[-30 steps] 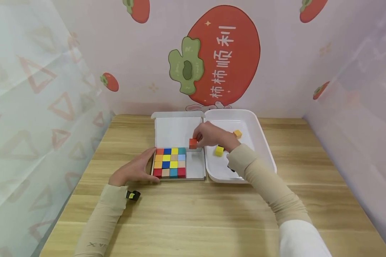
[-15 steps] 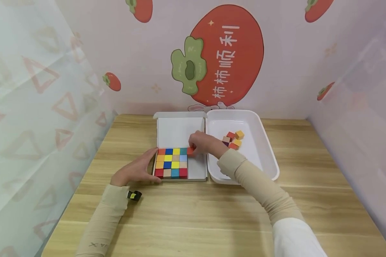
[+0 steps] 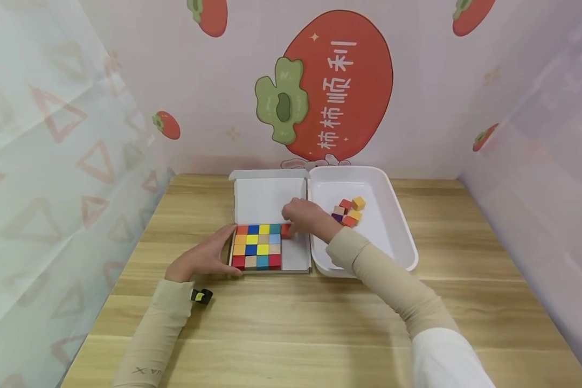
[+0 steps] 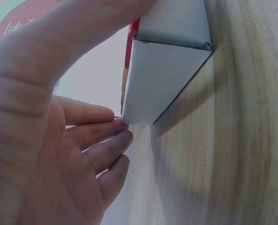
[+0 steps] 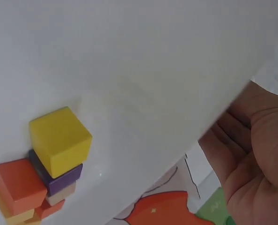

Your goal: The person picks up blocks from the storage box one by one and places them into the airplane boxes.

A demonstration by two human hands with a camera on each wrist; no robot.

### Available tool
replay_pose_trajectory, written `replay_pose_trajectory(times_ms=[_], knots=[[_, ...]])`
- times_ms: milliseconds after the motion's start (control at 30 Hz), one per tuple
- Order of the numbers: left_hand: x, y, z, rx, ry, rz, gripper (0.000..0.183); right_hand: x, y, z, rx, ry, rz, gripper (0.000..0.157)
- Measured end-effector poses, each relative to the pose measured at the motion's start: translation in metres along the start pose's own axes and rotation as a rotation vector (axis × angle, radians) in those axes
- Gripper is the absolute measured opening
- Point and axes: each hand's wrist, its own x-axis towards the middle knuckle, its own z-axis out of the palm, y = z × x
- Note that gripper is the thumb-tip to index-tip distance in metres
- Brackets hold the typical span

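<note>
A plain red-orange cube, partly covered by fingers, sits inside the white box at its far edge, right of a teal cube that ends the far row of a multicoloured four-by-four block. The right hand reaches over the box's right edge, fingers bent down onto the red-orange cube; whether they pinch or merely press it, I can't tell. The left hand lies spread along the left edge, fingers nearly straight, thumb at the near-left corner.
</note>
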Motion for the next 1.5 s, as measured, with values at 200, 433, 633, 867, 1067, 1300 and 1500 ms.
replay_pose_trajectory(times_ms=[200,433,633,867,1067,1300,1500], knots=[[0.0,0.0,0.001,0.004,-0.003,-0.007,0.131,-0.03,0.021,-0.033,0.188,0.123,-0.031,0.037],[0.001,-0.003,0.001,0.015,0.0,-0.008,0.13,-0.066,0.069,-0.054,0.268,0.242,0.111,0.033],[0.001,-0.003,0.001,0.018,-0.003,0.003,0.131,-0.084,0.115,-0.051,0.252,0.256,0.308,0.031],[0.0,-0.003,0.001,0.017,-0.002,-0.006,0.131,-0.091,0.149,-0.028,0.302,0.193,0.501,0.033],[0.0,-0.003,0.002,0.019,-0.003,-0.01,0.131,-0.088,0.159,-0.011,0.37,0.158,0.622,0.036],[0.0,-0.002,0.001,0.022,0.002,-0.004,0.131,-0.08,0.163,0.005,0.467,0.133,0.691,0.043],[0.0,0.0,0.001,0.019,-0.003,-0.004,0.13,-0.075,0.164,0.013,0.473,0.143,0.685,0.039]])
